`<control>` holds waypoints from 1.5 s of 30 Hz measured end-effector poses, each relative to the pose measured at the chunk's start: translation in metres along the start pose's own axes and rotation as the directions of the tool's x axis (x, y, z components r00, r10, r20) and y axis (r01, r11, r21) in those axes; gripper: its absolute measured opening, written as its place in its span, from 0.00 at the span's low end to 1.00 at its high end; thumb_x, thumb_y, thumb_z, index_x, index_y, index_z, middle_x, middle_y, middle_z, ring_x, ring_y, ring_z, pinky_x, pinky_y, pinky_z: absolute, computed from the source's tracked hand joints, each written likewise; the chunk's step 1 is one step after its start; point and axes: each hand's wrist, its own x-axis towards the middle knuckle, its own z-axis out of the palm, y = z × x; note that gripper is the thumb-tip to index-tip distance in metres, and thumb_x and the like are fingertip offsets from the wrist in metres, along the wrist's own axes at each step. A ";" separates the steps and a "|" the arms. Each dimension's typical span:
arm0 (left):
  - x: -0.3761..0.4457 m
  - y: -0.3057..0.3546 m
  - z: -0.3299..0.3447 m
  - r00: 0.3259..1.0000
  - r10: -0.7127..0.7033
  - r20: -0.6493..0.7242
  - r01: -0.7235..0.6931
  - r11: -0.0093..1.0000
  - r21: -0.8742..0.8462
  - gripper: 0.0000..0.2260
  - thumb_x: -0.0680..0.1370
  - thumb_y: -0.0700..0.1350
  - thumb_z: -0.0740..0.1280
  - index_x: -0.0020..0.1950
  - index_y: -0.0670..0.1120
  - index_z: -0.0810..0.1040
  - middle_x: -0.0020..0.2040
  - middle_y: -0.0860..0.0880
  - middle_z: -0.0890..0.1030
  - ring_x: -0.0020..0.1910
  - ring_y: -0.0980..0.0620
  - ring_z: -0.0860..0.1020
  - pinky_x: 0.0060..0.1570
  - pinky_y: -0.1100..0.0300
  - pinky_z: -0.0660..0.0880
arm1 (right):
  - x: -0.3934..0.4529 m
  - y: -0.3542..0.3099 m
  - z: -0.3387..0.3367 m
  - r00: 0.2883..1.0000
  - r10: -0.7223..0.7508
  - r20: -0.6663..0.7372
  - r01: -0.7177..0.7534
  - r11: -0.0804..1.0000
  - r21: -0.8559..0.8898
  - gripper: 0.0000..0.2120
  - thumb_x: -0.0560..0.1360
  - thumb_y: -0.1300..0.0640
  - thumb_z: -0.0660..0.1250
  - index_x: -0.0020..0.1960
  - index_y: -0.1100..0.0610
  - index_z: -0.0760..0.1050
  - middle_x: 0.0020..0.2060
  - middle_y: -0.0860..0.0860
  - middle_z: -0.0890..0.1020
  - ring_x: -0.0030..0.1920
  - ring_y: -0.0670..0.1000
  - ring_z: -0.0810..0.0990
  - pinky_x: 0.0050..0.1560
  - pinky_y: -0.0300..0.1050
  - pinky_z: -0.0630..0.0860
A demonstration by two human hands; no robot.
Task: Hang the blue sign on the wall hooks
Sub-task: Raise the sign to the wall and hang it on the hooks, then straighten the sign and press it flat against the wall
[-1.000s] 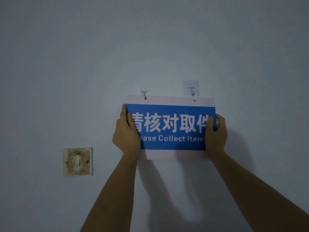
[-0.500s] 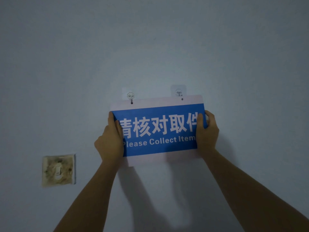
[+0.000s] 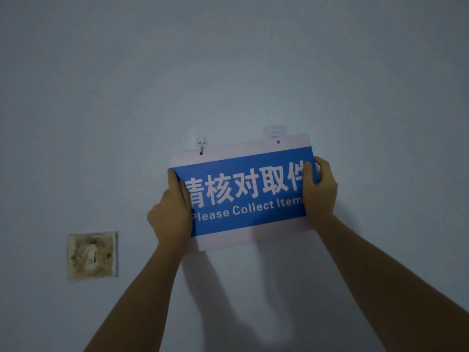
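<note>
Blue sign (image 3: 243,191) sits flat against the pale wall (image 3: 228,72), tilted, right end higher than left. I hold it at both short edges. My left hand (image 3: 172,212) is closed on the left edge, thumb lying over the blue face beside the first white character, fingers hidden behind the board. My right hand (image 3: 319,189) is closed on the right edge, thumb over the last character, fingers wrapped around the back. White band along the top carries 2 small holes. Left hole (image 3: 201,153) meets the tip of the left hook (image 3: 201,144), a clear adhesive hook with a metal prong; the prong reaches the hole, but I cannot tell if it passes through. Right hole (image 3: 278,142) shows as a dark dot, and the right hook (image 3: 274,132) is mostly covered by the sign's top edge, only its clear pad peeking above. Text reads "Please Collect Item", the end covered by my right thumb. Both my forearms cast shadows on the wall below the sign. Lower left, well apart from the sign, a stained, grimy wall switch (image 3: 91,255).
</note>
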 end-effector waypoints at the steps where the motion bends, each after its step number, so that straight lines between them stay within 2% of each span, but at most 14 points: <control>1: -0.001 0.001 -0.001 1.000 0.007 0.001 -0.007 1.000 -0.008 0.22 0.82 0.50 0.48 0.76 0.48 0.55 0.48 0.41 0.81 0.35 0.48 0.72 0.37 0.56 0.64 | 0.001 0.000 0.000 1.000 0.007 0.006 -0.007 1.000 0.004 0.18 0.79 0.47 0.59 0.66 0.54 0.70 0.46 0.49 0.81 0.46 0.54 0.84 0.48 0.51 0.82; 5: -0.001 0.003 -0.004 1.000 0.024 0.010 -0.024 0.999 -0.042 0.21 0.83 0.51 0.48 0.76 0.50 0.54 0.47 0.42 0.81 0.35 0.48 0.72 0.37 0.56 0.65 | -0.004 0.007 -0.002 0.999 0.027 0.028 -0.028 1.000 0.005 0.18 0.80 0.49 0.58 0.67 0.55 0.69 0.44 0.49 0.79 0.43 0.51 0.82 0.49 0.51 0.81; 9: -0.001 0.002 -0.007 0.996 0.076 0.043 -0.078 0.996 0.040 0.24 0.82 0.49 0.49 0.78 0.49 0.51 0.50 0.41 0.81 0.40 0.44 0.78 0.39 0.55 0.67 | -0.009 0.015 0.002 0.999 0.033 0.020 -0.033 0.999 -0.010 0.18 0.80 0.49 0.57 0.67 0.55 0.68 0.45 0.49 0.79 0.45 0.53 0.82 0.51 0.53 0.81; 17: 0.005 -0.005 -0.008 0.992 0.125 0.031 -0.128 0.979 0.157 0.24 0.83 0.50 0.49 0.78 0.49 0.50 0.46 0.43 0.81 0.36 0.46 0.77 0.36 0.55 0.70 | -0.008 0.024 -0.002 0.992 -0.071 -0.104 0.036 0.951 -0.308 0.18 0.79 0.50 0.61 0.64 0.57 0.75 0.57 0.58 0.74 0.53 0.56 0.78 0.48 0.41 0.68; 22: 0.009 -0.028 -0.009 0.950 0.313 -0.013 -0.292 0.898 0.328 0.22 0.78 0.41 0.65 0.72 0.43 0.67 0.28 0.41 0.79 0.22 0.44 0.75 0.27 0.60 0.62 | -0.011 0.039 -0.012 0.985 -0.173 0.028 0.168 0.888 -0.429 0.19 0.77 0.51 0.65 0.65 0.58 0.75 0.56 0.60 0.76 0.53 0.58 0.78 0.50 0.49 0.74; 24: 0.003 -0.032 -0.006 0.950 0.310 -0.031 -0.279 0.891 0.358 0.19 0.77 0.40 0.64 0.68 0.38 0.72 0.34 0.39 0.80 0.29 0.41 0.78 0.30 0.56 0.65 | -0.016 0.046 -0.017 0.983 -0.176 0.054 0.179 0.846 -0.502 0.21 0.76 0.51 0.65 0.66 0.59 0.74 0.57 0.60 0.75 0.55 0.59 0.76 0.54 0.51 0.74; 26: -0.007 -0.025 -0.008 0.918 0.383 -0.105 -0.319 0.869 0.377 0.13 0.75 0.39 0.61 0.55 0.36 0.78 0.37 0.39 0.80 0.33 0.41 0.78 0.34 0.54 0.70 | -0.025 0.049 -0.019 0.973 -0.221 0.062 0.216 0.794 -0.569 0.22 0.76 0.52 0.64 0.68 0.60 0.71 0.61 0.61 0.75 0.58 0.60 0.75 0.58 0.53 0.72; 28: -0.022 -0.015 -0.001 0.846 0.521 -0.116 -0.456 0.818 0.351 0.13 0.71 0.40 0.60 0.52 0.38 0.77 0.41 0.41 0.82 0.39 0.42 0.79 0.43 0.53 0.71 | -0.039 0.046 -0.014 0.904 -0.401 0.150 0.403 0.677 -0.616 0.22 0.76 0.54 0.59 0.67 0.62 0.70 0.64 0.62 0.75 0.61 0.61 0.75 0.60 0.56 0.73; 30: -0.039 -0.001 0.013 0.761 0.649 -0.027 -0.606 0.724 0.328 0.20 0.70 0.43 0.57 0.60 0.40 0.75 0.54 0.41 0.83 0.54 0.42 0.80 0.61 0.51 0.70 | -0.056 0.040 -0.001 0.751 -0.576 0.322 0.637 0.507 -0.580 0.23 0.74 0.57 0.56 0.68 0.62 0.68 0.66 0.62 0.75 0.66 0.59 0.71 0.66 0.57 0.71; 33: -0.064 0.013 0.042 0.680 0.714 0.167 -0.724 0.617 0.309 0.26 0.77 0.51 0.53 0.71 0.40 0.69 0.68 0.42 0.76 0.69 0.45 0.73 0.75 0.49 0.55 | -0.083 0.035 0.024 0.579 -0.597 0.555 0.813 0.368 -0.452 0.22 0.80 0.55 0.50 0.72 0.61 0.61 0.71 0.60 0.72 0.73 0.55 0.62 0.75 0.52 0.54; 35: -0.069 0.008 0.055 0.695 0.662 0.280 -0.719 0.639 0.274 0.27 0.81 0.54 0.46 0.72 0.39 0.66 0.70 0.42 0.73 0.72 0.47 0.68 0.75 0.52 0.47 | -0.091 0.041 0.031 0.586 -0.521 0.621 0.810 0.367 -0.456 0.24 0.82 0.52 0.42 0.73 0.62 0.59 0.72 0.59 0.70 0.74 0.55 0.62 0.76 0.49 0.49; 38: -0.065 -0.014 0.059 0.676 0.633 0.377 -0.735 0.616 0.285 0.28 0.82 0.56 0.40 0.72 0.39 0.62 0.71 0.42 0.72 0.72 0.49 0.62 0.74 0.54 0.44 | -0.089 0.057 0.025 0.566 -0.458 0.685 0.824 0.320 -0.467 0.25 0.81 0.52 0.47 0.74 0.64 0.62 0.73 0.59 0.68 0.75 0.56 0.64 0.76 0.50 0.50; 41: -0.061 -0.035 0.055 0.631 0.661 0.405 -0.775 0.564 0.286 0.28 0.82 0.56 0.40 0.74 0.40 0.59 0.72 0.43 0.71 0.74 0.49 0.62 0.74 0.53 0.46 | -0.080 0.068 0.012 0.520 -0.445 0.729 0.854 0.264 -0.448 0.25 0.82 0.51 0.45 0.74 0.63 0.60 0.73 0.59 0.68 0.74 0.57 0.64 0.76 0.50 0.51; 45: -0.060 -0.062 0.048 0.627 0.695 0.351 -0.778 0.543 0.316 0.27 0.82 0.57 0.40 0.74 0.41 0.52 0.72 0.42 0.71 0.74 0.48 0.61 0.74 0.54 0.45 | -0.070 0.081 -0.007 0.503 -0.420 0.756 0.864 0.223 -0.451 0.26 0.82 0.50 0.43 0.74 0.64 0.57 0.72 0.60 0.69 0.74 0.56 0.60 0.76 0.49 0.49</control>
